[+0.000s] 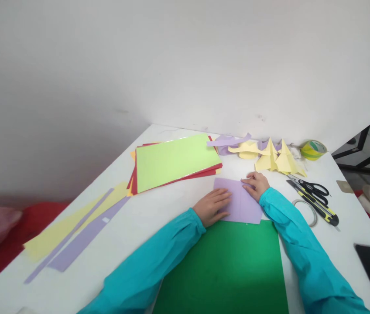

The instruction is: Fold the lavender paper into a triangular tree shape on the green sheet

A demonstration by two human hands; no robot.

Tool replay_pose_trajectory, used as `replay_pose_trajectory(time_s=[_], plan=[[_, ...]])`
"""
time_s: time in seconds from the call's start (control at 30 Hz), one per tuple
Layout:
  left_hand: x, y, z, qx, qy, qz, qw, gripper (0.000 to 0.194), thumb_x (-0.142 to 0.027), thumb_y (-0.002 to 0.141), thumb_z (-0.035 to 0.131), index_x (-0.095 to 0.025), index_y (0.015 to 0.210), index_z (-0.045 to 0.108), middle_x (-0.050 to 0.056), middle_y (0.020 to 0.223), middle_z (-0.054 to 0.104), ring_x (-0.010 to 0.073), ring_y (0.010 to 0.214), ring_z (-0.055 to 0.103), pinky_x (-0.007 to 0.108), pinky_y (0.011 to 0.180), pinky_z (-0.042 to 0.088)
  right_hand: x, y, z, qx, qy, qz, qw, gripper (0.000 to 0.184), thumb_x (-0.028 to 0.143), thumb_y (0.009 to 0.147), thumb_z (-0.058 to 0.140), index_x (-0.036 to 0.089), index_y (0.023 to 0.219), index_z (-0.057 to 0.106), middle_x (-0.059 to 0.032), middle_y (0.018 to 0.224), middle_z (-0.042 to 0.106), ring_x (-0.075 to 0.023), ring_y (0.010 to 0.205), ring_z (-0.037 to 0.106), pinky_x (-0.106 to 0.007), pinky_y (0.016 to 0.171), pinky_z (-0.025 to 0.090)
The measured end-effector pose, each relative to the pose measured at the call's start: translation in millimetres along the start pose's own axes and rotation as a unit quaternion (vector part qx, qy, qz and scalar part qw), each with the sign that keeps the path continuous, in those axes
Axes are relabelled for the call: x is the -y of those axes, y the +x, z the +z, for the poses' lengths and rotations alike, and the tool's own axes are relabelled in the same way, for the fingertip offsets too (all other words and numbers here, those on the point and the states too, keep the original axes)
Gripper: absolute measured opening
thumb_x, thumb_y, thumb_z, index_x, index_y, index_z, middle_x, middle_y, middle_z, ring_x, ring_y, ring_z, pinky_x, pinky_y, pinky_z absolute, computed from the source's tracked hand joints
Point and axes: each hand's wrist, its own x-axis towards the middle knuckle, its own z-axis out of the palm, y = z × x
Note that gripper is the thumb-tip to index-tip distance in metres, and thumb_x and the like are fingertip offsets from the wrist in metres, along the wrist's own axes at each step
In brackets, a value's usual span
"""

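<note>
From my remote post I had the left hand flat on the purple paper, fingers slightly spread and gripping nothing. The right hand touched the paper's right side, fingers bent; I couldn't tell whether they pinched it. The paper lay on the bench, at the green sheet's far edge.

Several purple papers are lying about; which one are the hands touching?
The wide purple sheet at the far edge of the green sheet: left hand and right hand touch it. The other purple pieces lie untouched.
</note>
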Motion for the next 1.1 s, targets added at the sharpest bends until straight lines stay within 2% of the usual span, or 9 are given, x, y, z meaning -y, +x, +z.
replay_pose_trajectory(time_s=[0.07, 0.17, 0.33, 0.43, 0.8, 0.97, 1.1], plan=[[-1, 5, 1.8, 0.043, 0.03, -0.024, 0.998, 0.039, -0.033, 0.096, 0.042, -0.012, 0.128, 0.051, 0.017, 0.134, 0.053, 0.0293, 0.131, 0.042, 0.05, 0.106, 0.038, 2, 0, 0, 0.003, -0.002, 0.005, 1.0, 0.028, 0.042, 0.087, 0.057, 0.03, 0.108, 0.07, -0.0072, 0.109, 0.058, -0.0208, 0.091, 0.053, -0.039, 0.084, 0.041], [-1, 21, 6.7, 0.091, 0.065, -0.058, 0.992, 0.041, -0.027, 0.094, 0.044, -0.009, 0.131, 0.048, 0.018, 0.138, 0.049, 0.0303, 0.131, 0.041, 0.05, 0.107, 0.038, 3, 1, -1, 0.007, -0.006, 0.005, 1.0, 0.028, 0.041, 0.087, 0.056, 0.031, 0.11, 0.07, -0.007, 0.109, 0.058, -0.0211, 0.092, 0.052, -0.039, 0.084, 0.041], [6, 52, 26.2, 0.103, 0.074, -0.063, 0.99, 0.044, -0.028, 0.09, 0.051, -0.005, 0.127, 0.05, 0.021, 0.136, 0.05, 0.0292, 0.13, 0.043, 0.045, 0.107, 0.04, 4, 1, -1, 0.009, -0.01, 0.007, 1.0, 0.029, 0.036, 0.088, 0.056, 0.033, 0.114, 0.067, -0.0068, 0.109, 0.058, -0.0215, 0.092, 0.051, -0.039, 0.083, 0.04], [8, 62, 35.5, 0.099, 0.084, -0.075, 0.989, 0.043, -0.027, 0.09, 0.051, -0.002, 0.125, 0.05, 0.022, 0.132, 0.052, 0.0299, 0.128, 0.046, 0.046, 0.107, 0.04, 5, 1, -2, 0.011, -0.009, 0.01, 1.0, 0.032, 0.035, 0.087, 0.057, 0.032, 0.117, 0.066, -0.0069, 0.109, 0.058, -0.0219, 0.094, 0.051, -0.039, 0.083, 0.041], [8, 55, 33.1, 0.079, 0.086, -0.058, 0.991, 0.041, -0.028, 0.091, 0.05, -0.002, 0.122, 0.053, 0.022, 0.129, 0.054, 0.0304, 0.128, 0.045, 0.045, 0.106, 0.043, 15, 3, -8, 0.028, -0.029, 0.031, 0.999, 0.032, 0.035, 0.086, 0.058, 0.033, 0.117, 0.065, -0.007, 0.11, 0.057, -0.0225, 0.093, 0.051, -0.039, 0.081, 0.039], [16, 47, 38.8, 0.07, 0.08, -0.042, 0.993, 0.038, -0.009, 0.09, 0.037, -0.004, 0.124, 0.053, 0.019, 0.133, 0.053, 0.0249, 0.132, 0.041, 0.044, 0.106, 0.043, 18, 4, -10, 0.035, -0.039, 0.034, 0.998, 0.031, 0.033, 0.087, 0.058, 0.035, 0.117, 0.066, -0.0069, 0.112, 0.057, -0.0222, 0.093, 0.05, -0.039, 0.08, 0.039], [19, 38, 36.4, 0.06, 0.074, -0.036, 0.995, 0.041, -0.007, 0.089, 0.034, -0.009, 0.125, 0.053, 0.015, 0.134, 0.054, 0.0222, 0.133, 0.04, 0.044, 0.106, 0.044, 19, 5, -10, 0.041, -0.04, 0.037, 0.998, 0.029, 0.034, 0.086, 0.058, 0.033, 0.114, 0.067, -0.0067, 0.111, 0.057, -0.0218, 0.092, 0.05, -0.039, 0.08, 0.039]])
